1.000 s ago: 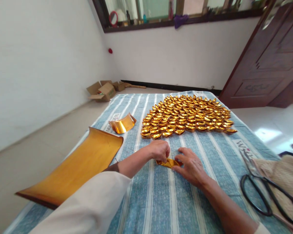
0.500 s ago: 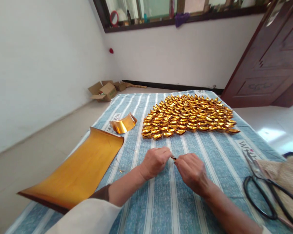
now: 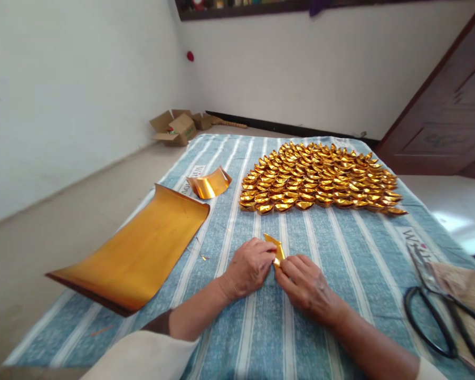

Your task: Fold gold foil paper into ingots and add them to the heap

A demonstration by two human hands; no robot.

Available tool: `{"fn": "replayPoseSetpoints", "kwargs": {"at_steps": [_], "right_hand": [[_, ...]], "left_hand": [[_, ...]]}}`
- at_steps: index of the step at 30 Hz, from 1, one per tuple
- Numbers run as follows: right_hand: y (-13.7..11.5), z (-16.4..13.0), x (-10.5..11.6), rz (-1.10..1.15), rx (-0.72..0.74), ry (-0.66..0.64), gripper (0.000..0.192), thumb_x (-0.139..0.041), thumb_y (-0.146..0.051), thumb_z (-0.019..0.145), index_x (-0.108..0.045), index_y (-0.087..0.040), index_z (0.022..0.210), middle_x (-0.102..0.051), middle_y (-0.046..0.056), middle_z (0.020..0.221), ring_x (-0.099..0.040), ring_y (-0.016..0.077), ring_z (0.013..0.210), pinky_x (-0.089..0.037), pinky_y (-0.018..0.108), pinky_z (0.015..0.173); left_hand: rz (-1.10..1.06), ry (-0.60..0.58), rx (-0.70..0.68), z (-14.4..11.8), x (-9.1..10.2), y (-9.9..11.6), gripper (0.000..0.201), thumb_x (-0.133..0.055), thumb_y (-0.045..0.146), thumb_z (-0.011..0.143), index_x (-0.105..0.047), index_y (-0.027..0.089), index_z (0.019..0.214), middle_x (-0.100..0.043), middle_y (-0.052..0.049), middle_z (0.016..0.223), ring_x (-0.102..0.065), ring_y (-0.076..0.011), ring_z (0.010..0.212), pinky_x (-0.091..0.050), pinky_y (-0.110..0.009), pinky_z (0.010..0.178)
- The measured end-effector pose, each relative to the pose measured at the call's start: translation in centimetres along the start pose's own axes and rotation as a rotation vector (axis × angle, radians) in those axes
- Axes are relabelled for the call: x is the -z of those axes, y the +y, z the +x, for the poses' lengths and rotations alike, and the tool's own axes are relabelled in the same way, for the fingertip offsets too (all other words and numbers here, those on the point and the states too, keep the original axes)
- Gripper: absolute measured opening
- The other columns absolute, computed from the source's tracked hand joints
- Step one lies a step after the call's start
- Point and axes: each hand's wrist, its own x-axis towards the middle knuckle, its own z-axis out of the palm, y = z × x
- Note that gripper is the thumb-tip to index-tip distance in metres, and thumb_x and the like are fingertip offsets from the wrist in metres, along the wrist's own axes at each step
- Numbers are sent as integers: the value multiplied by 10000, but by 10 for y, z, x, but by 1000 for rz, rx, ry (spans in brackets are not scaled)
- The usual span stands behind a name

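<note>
Between my two hands is a small folded piece of gold paper (image 3: 277, 247), its pointed end sticking up away from me. My left hand (image 3: 250, 266) pinches its left side with the fingers closed. From the right, my right hand (image 3: 305, 282) grips its lower edge between thumb and fingers. Both hands rest low over the striped blue cloth (image 3: 237, 316). Beyond them, many folded gold paper ingots (image 3: 320, 177) sit packed in rows. To the left lie a large curled gold sheet (image 3: 142, 250) and a smaller curved gold sheet (image 3: 210, 183).
At the right edge, black-handled scissors (image 3: 429, 322) lie partly on a beige woven cloth (image 3: 467, 306). Small gold scraps (image 3: 205, 258) are on the cloth left of my hands. Open cardboard boxes (image 3: 176, 129) stand on the floor by the wall, and a brown door (image 3: 439, 121) is at right.
The view has tilted down. The gold paper piece, earlier almost hidden between my closed hands, now shows its folded, pointed shape, and my hands have turned closer together around it.
</note>
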Motion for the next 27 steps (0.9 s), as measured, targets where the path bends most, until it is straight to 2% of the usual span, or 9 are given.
{"fn": "replayPoseSetpoints", "kwargs": {"at_steps": [5,10,19,27], "right_hand": [[5,-4,2,1,-87,-27,155,-488,-156,919,-621,-155,841,-562,42,694,-456,178,649,-335,332,583],[15,-9,6,184,-131,-127,162,-478,-180,934,-613,-150,849,-601,70,797,-499,178,718,-399,317,621],[22,-9,16,277,-151,-215,190,-451,-173,948,-640,-151,937,-615,95,906,-519,183,778,-445,317,667],[27,-9,16,285,-144,-183,217,-456,-159,945,-672,-157,971,-625,103,920,-544,182,799,-457,301,665]], "left_hand": [[-94,-2,109,2,-3,2,124,-574,164,871,-691,171,830,-694,-49,1037,-605,-193,930,-465,-365,853],[-94,20,198,4,-8,4,34,-680,190,816,-700,178,791,-706,-35,1008,-599,-199,919,-458,-354,821],[-119,4,231,3,-8,4,16,-705,172,793,-707,172,808,-701,-36,1043,-601,-209,950,-453,-369,839],[-146,0,236,4,-8,3,36,-723,175,778,-702,165,805,-701,-37,1041,-596,-204,936,-452,-364,838]]}}
